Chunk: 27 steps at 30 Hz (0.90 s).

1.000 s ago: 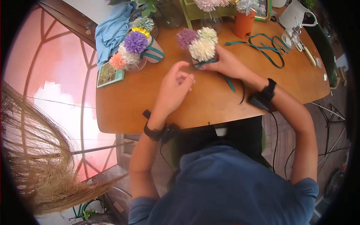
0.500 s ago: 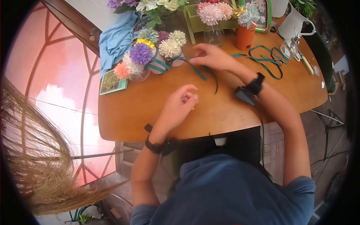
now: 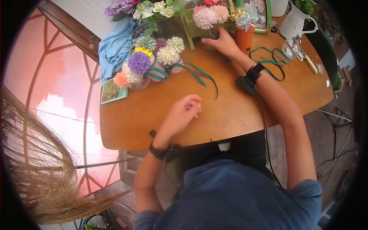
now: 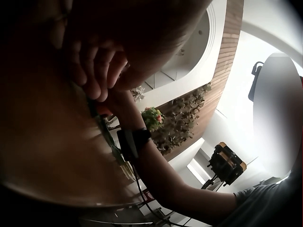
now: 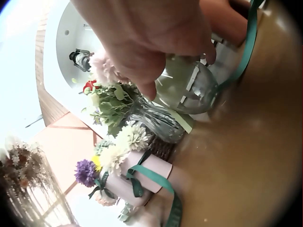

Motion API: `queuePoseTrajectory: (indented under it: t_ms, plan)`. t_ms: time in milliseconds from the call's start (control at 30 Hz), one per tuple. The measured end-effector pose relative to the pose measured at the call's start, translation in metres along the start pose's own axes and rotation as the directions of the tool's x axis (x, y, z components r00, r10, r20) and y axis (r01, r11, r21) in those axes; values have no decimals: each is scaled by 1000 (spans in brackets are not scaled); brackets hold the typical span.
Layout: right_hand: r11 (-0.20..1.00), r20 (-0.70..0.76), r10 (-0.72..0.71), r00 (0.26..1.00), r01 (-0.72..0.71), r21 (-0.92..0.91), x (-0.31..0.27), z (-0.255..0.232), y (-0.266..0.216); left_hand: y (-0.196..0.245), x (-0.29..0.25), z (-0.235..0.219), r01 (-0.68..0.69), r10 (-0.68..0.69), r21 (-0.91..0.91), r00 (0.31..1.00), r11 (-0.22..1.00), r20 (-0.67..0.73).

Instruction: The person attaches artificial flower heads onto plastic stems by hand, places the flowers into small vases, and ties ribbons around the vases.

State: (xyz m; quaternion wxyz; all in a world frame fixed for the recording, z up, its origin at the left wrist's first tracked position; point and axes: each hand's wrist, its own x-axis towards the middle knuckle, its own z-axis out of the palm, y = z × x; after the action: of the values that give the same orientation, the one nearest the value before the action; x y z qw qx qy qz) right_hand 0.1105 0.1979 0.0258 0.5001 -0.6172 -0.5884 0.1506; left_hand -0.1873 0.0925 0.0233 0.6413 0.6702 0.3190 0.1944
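Note:
The right hand (image 3: pixel 227 45) has its thumb and fingers around a round glass vase (image 5: pixel 189 92), which holds pink flowers (image 3: pixel 205 17); the hand covers much of the glass in the head view. Loosely curled and holding nothing, the left hand (image 3: pixel 180 115) is over the near part of the table. At the left, a pale pink pot (image 5: pixel 150 166) with cream flowers (image 3: pixel 168 55) and a purple one stands beside another pale pot (image 5: pixel 124 188). A green ribbon (image 3: pixel 197 73) is round the first pot, its tail trailing across the wood.
An orange vase (image 3: pixel 244 38) stands right of the right hand, by a green-gold frame (image 3: pixel 264 28). Farther right lie a loose green ribbon (image 3: pixel 283 69) and cutters (image 3: pixel 309 63). Left are a purple flower (image 3: pixel 139 62), a mint box (image 3: pixel 113 92) and a blue cloth (image 3: pixel 117 46).
The right hand has let go of the pot with cream flowers, now beside the other pot at the left, and has moved back to the glass vase. The left hand stays loosely curled.

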Motion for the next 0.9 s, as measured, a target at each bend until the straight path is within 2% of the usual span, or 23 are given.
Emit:
queuePoseTrajectory:
  t_ms: [67,167,200,233,300,367,400,433,500,533,667,733,800,833,900]
  plan:
    - [997,54,16,998,-12,-80,-7,-4,-14,-5,-1,-4,11,-11,-45,1000,999,-1]
    - [998,166,-44,985,37,46,-31,-7,-23,-10,1,-6,15,-14,-98,1000,995,13]
    - [1000,209,-12,978,9,14,-42,-10,-24,-10,2,-6,13,-13,-97,1000,995,8]
    - [996,247,61,967,-44,-73,-58,-21,-47,-9,3,-6,11,-9,-101,1000,995,23]
    - [997,289,-55,956,36,73,-78,-21,-36,-7,3,-6,22,-21,-81,1000,996,14]
    - [972,255,-173,951,122,203,-98,-22,-41,-5,3,-5,34,-32,-74,999,997,26]
    - [968,299,-164,940,96,231,-109,-31,-49,-5,3,-6,43,-41,-66,999,997,27]
    - [970,297,-159,941,92,227,-114,-35,-49,-4,4,-6,44,-42,-68,999,997,32]
    - [993,375,-109,921,82,87,-125,-43,-46,-5,3,-6,31,-30,-42,999,999,18]
    - [981,332,-188,924,161,110,-128,-47,-50,-6,3,-6,34,-34,-45,999,998,21]
    - [966,320,-256,912,226,127,-131,-79,-46,-3,3,-8,32,-30,-63,999,997,25]
    - [980,458,80,885,13,-197,-128,-116,-48,0,2,-9,26,-24,-73,999,997,22]
    - [895,321,199,926,-38,-444,-116,-136,-17,2,3,-13,-4,4,-32,1000,999,18]
    - [835,218,110,970,28,-549,-117,-144,-15,5,4,-14,-4,4,-31,1000,1000,22]
    - [773,161,64,985,53,-632,-119,-150,9,15,10,-14,-40,40,-14,999,999,-23]
